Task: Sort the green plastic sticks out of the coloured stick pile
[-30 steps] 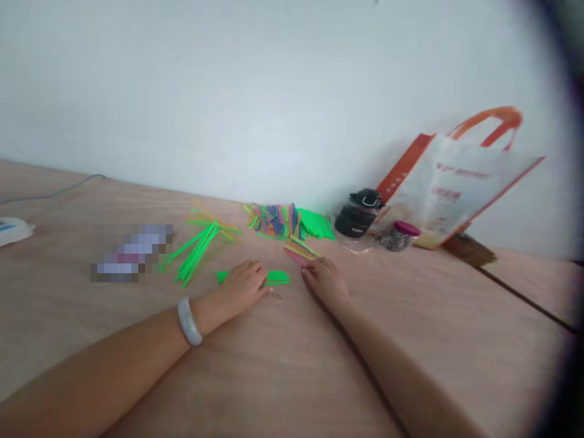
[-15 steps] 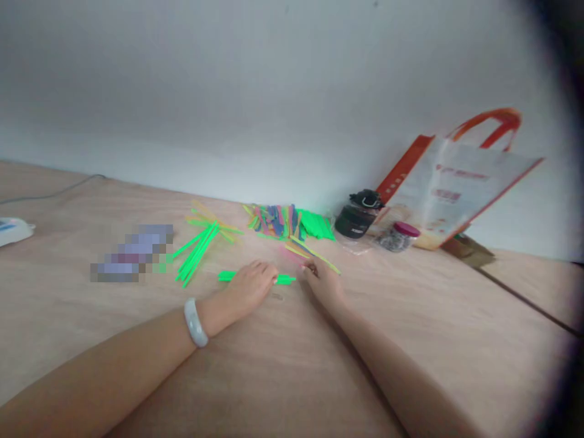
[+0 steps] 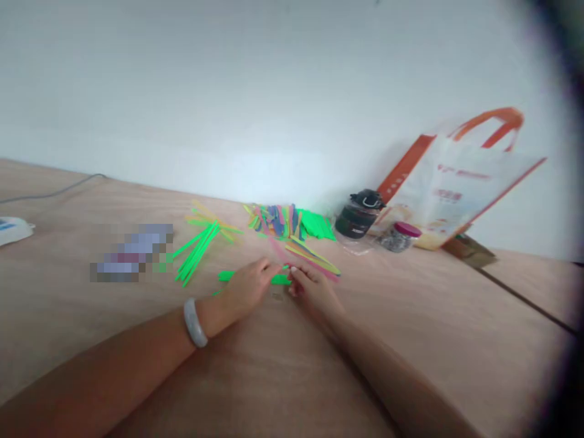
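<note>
A thin green strip [image 3: 286,267] shows between my two hands, its other end seeming to stick out below my left wrist. My left hand [image 3: 250,285], with a pale bangle at the wrist, is closed around it. The fingertips of my right hand [image 3: 314,289] pinch its right end. Beneath both hands lies a small row of green strips [image 3: 225,276], partly covered by the left hand. Just beyond the right hand, several yellow, blue and pink strips [image 3: 314,255] lie loose. Left of my hands rests a fan of longer green strips [image 3: 196,258].
Farther back are orange and yellow strips [image 3: 207,219], a multicoloured pile [image 3: 276,220] and a green pile [image 3: 317,224]. A dark bottle [image 3: 356,219], a jar with a magenta lid [image 3: 399,237] and a shopping bag [image 3: 469,182] stand by the wall. A blurred-out object [image 3: 137,249] lies left.
My right hand has moved slightly left and nearer to my left hand. A green strip now shows between the fingertips, and pink strips are uncovered beside the yellow ones.
</note>
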### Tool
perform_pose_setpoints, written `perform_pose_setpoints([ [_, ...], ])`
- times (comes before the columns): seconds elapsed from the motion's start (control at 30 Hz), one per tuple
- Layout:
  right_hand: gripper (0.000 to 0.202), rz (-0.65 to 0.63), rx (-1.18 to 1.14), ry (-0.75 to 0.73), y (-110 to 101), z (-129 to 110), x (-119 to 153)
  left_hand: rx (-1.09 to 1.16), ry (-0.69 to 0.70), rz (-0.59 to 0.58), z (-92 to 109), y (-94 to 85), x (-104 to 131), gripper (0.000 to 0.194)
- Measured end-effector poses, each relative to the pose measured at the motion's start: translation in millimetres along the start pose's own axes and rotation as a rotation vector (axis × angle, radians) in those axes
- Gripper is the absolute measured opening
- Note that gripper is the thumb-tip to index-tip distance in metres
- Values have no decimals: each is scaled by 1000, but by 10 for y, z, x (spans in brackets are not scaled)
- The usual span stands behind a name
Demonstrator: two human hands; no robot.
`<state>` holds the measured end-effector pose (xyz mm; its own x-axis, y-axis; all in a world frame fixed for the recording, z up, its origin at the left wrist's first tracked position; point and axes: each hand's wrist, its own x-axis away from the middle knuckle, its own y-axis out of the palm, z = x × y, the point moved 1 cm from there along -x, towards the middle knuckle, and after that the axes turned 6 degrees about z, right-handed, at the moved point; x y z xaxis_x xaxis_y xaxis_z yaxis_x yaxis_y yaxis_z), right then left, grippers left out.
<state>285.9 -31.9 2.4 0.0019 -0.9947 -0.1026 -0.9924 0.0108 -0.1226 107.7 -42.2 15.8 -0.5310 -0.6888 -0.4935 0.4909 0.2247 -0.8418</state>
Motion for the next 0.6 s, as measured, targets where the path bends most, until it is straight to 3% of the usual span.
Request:
perform_pose_setpoints([
  [0.17, 32, -12, 109, -51, 48, -20, 53, -85, -18, -4, 26, -33, 11, 35],
  [0.37, 28, 65, 397, -278, 76, -50, 108, -150, -2, -24, 55, -11, 26, 35],
  [0.6, 30, 90, 488, -408, 66, -34, 132, -160, 13, -11, 50, 15, 50, 33],
])
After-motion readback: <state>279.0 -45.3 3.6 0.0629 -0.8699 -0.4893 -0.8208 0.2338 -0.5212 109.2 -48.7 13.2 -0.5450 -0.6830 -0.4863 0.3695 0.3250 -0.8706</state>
